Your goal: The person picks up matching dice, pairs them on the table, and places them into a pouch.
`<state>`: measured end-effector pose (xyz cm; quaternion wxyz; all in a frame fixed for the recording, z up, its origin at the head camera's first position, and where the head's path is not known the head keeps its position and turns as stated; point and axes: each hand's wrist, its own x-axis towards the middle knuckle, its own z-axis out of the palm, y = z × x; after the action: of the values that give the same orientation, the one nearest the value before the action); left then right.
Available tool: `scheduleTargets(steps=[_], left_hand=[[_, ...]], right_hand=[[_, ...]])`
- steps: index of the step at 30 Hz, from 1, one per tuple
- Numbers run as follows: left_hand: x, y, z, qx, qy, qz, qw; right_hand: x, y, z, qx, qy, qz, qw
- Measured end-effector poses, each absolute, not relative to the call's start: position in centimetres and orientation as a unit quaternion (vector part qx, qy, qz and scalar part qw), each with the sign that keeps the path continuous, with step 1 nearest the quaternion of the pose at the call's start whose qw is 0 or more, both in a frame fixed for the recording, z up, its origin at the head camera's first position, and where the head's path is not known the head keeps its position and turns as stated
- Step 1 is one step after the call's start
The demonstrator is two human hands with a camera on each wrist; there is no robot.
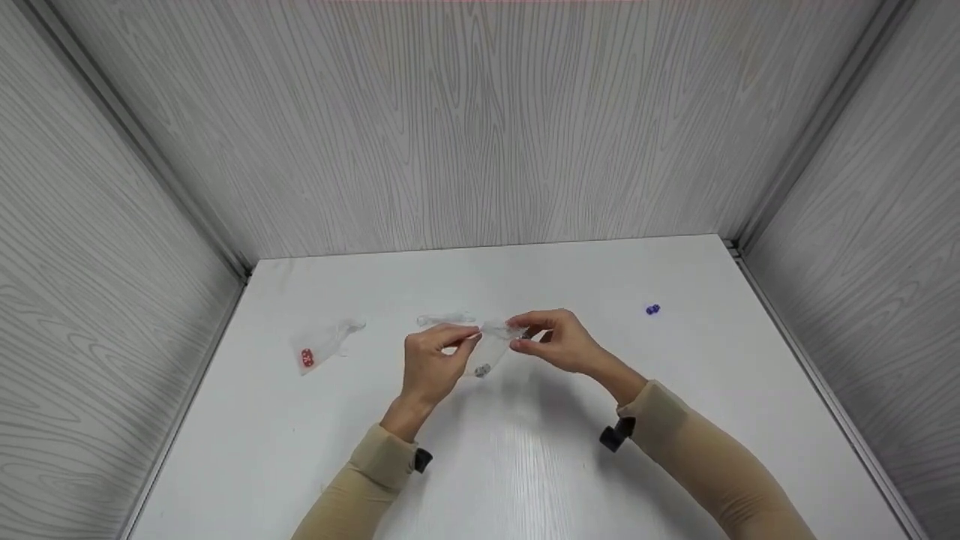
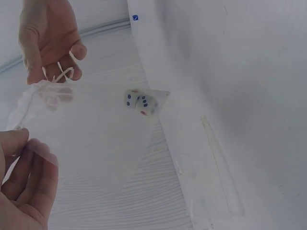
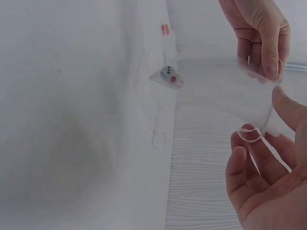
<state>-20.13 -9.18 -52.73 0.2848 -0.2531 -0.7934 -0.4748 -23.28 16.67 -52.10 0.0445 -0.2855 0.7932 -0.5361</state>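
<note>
Both hands hold a sheer white drawstring bag [image 1: 495, 346] by its top, above the white table. Two white dice [image 2: 139, 102] with blue and red pips lie in its lower corner. On one side my left hand [image 1: 435, 364] pinches the gathered top edge between thumb and fingers. Opposite it, my right hand [image 1: 559, 341] grips the other end of the top between thumb and fingertips. A thin white cord loop [image 3: 250, 133] hangs at the right hand's fingers. The bag's mouth looks bunched and narrow.
A similar sheer bag with red dice [image 1: 307, 358] inside lies on the left of the table [image 1: 247, 450]. Just behind the hands another sheer bag [image 1: 444, 319] lies flat. Blue dice [image 1: 652, 309] sit at the right. Grey wood-grain panels [image 1: 480, 127] enclose the table.
</note>
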Motion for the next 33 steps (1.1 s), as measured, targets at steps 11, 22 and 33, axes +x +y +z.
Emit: scheduleTargets(steps=[11,22,33], left_hand=[[-20.0,-9.3,-52.7,-0.228,-0.810,-0.498,0.213],[-19.7,-9.3,-52.5,-0.248,-0.835,-0.470,0.144],[-19.4,-8.9,-51.9,-0.262,-0.856,-0.424,0.136]], right_hand=[[-22.7,16.6,-51.6,-0.268,0.791,-0.549,0.017],[-21.9,16.7,-50.5,-0.263,0.818,-0.510,-0.028],[-21.9,17.7,-50.4,-0.280,0.816,-0.503,-0.044]])
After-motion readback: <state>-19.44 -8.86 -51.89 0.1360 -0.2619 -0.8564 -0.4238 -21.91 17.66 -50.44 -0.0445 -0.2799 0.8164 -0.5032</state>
